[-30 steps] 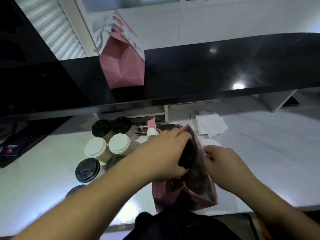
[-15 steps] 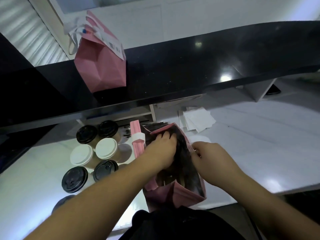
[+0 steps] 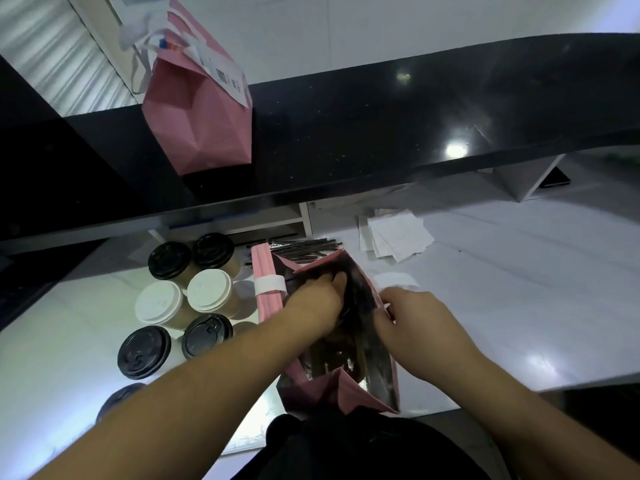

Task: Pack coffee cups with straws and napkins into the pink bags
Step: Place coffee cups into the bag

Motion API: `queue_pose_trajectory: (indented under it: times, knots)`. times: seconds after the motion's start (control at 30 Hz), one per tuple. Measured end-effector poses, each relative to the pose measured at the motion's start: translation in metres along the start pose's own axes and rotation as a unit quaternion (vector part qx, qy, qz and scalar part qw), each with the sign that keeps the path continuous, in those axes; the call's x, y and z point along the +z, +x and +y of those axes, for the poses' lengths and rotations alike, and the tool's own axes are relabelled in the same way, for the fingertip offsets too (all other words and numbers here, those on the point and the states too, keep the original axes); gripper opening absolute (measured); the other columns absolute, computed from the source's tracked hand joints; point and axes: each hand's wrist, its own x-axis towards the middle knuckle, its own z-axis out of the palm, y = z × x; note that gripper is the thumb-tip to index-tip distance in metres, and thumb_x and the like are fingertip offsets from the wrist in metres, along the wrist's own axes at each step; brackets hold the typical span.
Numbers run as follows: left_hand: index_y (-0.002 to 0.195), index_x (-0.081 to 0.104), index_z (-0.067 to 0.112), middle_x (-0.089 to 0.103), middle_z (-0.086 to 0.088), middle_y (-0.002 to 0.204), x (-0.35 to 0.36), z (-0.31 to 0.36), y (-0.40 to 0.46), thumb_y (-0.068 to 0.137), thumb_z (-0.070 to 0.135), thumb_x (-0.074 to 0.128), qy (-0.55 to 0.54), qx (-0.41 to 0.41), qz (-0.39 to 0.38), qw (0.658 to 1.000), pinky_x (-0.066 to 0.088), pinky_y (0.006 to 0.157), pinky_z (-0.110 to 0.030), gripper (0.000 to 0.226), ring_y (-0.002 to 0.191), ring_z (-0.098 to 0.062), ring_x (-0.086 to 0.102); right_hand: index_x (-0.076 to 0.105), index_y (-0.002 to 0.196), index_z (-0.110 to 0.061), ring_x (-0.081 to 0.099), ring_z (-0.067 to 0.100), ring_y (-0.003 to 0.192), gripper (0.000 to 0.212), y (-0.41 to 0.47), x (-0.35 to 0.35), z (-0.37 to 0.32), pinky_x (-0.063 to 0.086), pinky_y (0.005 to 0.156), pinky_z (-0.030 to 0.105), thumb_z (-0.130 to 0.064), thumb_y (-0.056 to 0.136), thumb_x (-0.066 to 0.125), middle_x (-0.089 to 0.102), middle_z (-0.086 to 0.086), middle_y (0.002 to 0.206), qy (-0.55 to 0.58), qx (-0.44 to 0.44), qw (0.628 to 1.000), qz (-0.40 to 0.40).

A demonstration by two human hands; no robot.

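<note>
Body: 2 bare forearms enter from the lower edge. Left hand (image 3: 313,304) and right hand (image 3: 420,327) carry no gloves, rings or watch. No sleeves reach the forearms. A dark, black garment (image 3: 363,445) covers the torso at bottom centre.

White worktop (image 3: 502,306), glossy. On it, left: six lidded cups (image 3: 183,303) clustered, four black lids, two white. Beside them a banded stack of flat pink bags (image 3: 265,289), straws (image 3: 304,245) behind. Open bag (image 3: 346,393) at the near edge. Napkins (image 3: 398,235) farther right. Above, black shelf (image 3: 381,133), carrying one closed pink bag (image 3: 204,123).
</note>
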Motion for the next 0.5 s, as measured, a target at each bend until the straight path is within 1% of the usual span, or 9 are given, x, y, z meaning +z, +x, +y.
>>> queue_pose_trajectory:
  times: [0.07, 0.13, 0.2, 0.23, 0.3, 0.37, 0.4, 0.43, 0.5]
  knots:
    - [0.151, 0.034, 0.015, 0.046, -0.018, 0.147, -0.005, 0.0, -0.003, 0.088, 0.026, 0.078, 0.011, 0.006, -0.012, 1.0, 0.05, 0.097, -0.048, 0.078, 0.123, -0.041, 0.057, 0.059, 0.08, -0.013, 0.056, 0.018, 0.064, 0.025, 0.001, 0.001, 0.0, 0.05, 0.058, 0.038, -0.027, 0.098, 0.049, 0.058, 0.0, 0.073, -0.004, -0.004, 1.0, 0.001]
    - [0.154, 0.035, 0.014, 0.046, -0.018, 0.148, -0.016, 0.003, -0.012, 0.091, 0.029, 0.075, 0.018, 0.021, -0.015, 0.999, 0.048, 0.101, -0.045, 0.077, 0.126, -0.039, 0.055, 0.053, 0.075, -0.015, 0.05, 0.016, 0.061, 0.026, 0.003, 0.003, -0.001, 0.037, 0.05, 0.032, -0.025, 0.099, 0.048, 0.053, -0.001, 0.069, -0.008, -0.007, 1.0, 0.003]
    - [0.15, 0.045, 0.015, 0.05, -0.013, 0.146, -0.032, 0.008, -0.027, 0.093, 0.03, 0.072, 0.004, 0.049, 0.001, 0.999, 0.049, 0.102, -0.043, 0.065, 0.126, -0.035, 0.056, 0.047, 0.07, -0.018, 0.046, 0.014, 0.058, 0.03, 0.004, 0.003, -0.001, 0.025, 0.048, 0.028, -0.024, 0.1, 0.048, 0.051, -0.002, 0.066, -0.007, -0.005, 1.0, 0.009]
    - [0.145, 0.051, 0.017, 0.053, -0.01, 0.143, -0.042, 0.01, -0.037, 0.093, 0.031, 0.07, -0.01, 0.069, 0.018, 0.997, 0.051, 0.101, -0.042, 0.057, 0.125, -0.031, 0.058, 0.046, 0.069, -0.019, 0.046, 0.014, 0.057, 0.032, 0.005, 0.003, -0.001, 0.023, 0.048, 0.027, -0.024, 0.1, 0.048, 0.051, -0.002, 0.065, -0.002, -0.003, 1.0, 0.014]
    - [0.139, 0.058, 0.023, 0.058, 0.0, 0.139, -0.061, 0.008, -0.06, 0.095, 0.031, 0.067, -0.053, 0.111, 0.082, 0.989, 0.051, 0.099, -0.036, 0.045, 0.125, -0.02, 0.059, 0.049, 0.07, -0.018, 0.048, 0.015, 0.057, 0.032, 0.008, 0.002, -0.001, 0.026, 0.048, 0.028, -0.025, 0.102, 0.048, 0.054, -0.001, 0.065, 0.01, -0.002, 1.0, 0.022]
    - [0.135, 0.062, 0.033, 0.061, 0.013, 0.135, -0.076, -0.003, -0.088, 0.097, 0.032, 0.064, -0.12, 0.124, 0.174, 0.97, 0.048, 0.096, -0.023, 0.038, 0.12, -0.004, 0.056, 0.049, 0.069, -0.018, 0.049, 0.015, 0.057, 0.036, 0.01, 0.001, 0.0, 0.027, 0.048, 0.029, -0.028, 0.103, 0.047, 0.054, -0.001, 0.064, 0.018, 0.001, 0.999, 0.028]
    - [0.13, 0.063, 0.037, 0.062, 0.018, 0.129, -0.081, -0.012, -0.103, 0.097, 0.032, 0.063, -0.151, 0.115, 0.218, 0.957, 0.045, 0.092, -0.017, 0.033, 0.113, 0.002, 0.055, 0.047, 0.067, -0.018, 0.047, 0.015, 0.055, 0.039, 0.01, 0.001, 0.0, 0.025, 0.047, 0.029, -0.029, 0.104, 0.047, 0.053, -0.001, 0.062, 0.021, 0.0, 0.999, 0.029]
    - [0.124, 0.065, 0.039, 0.062, 0.022, 0.122, -0.083, -0.023, -0.117, 0.098, 0.032, 0.063, -0.176, 0.097, 0.256, 0.945, 0.043, 0.088, -0.013, 0.027, 0.108, 0.005, 0.055, 0.045, 0.066, -0.018, 0.046, 0.015, 0.053, 0.041, 0.011, 0.001, 0.0, 0.024, 0.047, 0.029, -0.031, 0.104, 0.047, 0.051, -0.001, 0.059, 0.024, 0.0, 0.999, 0.028]
    - [0.115, 0.065, 0.04, 0.061, 0.025, 0.112, -0.075, -0.048, -0.14, 0.098, 0.033, 0.063, -0.221, 0.036, 0.311, 0.924, 0.044, 0.083, -0.011, 0.019, 0.102, 0.007, 0.057, 0.044, 0.064, -0.018, 0.044, 0.014, 0.049, 0.042, 0.012, 0.001, 0.0, 0.023, 0.046, 0.03, -0.031, 0.104, 0.048, 0.049, -0.001, 0.055, 0.03, 0.001, 0.999, 0.025]
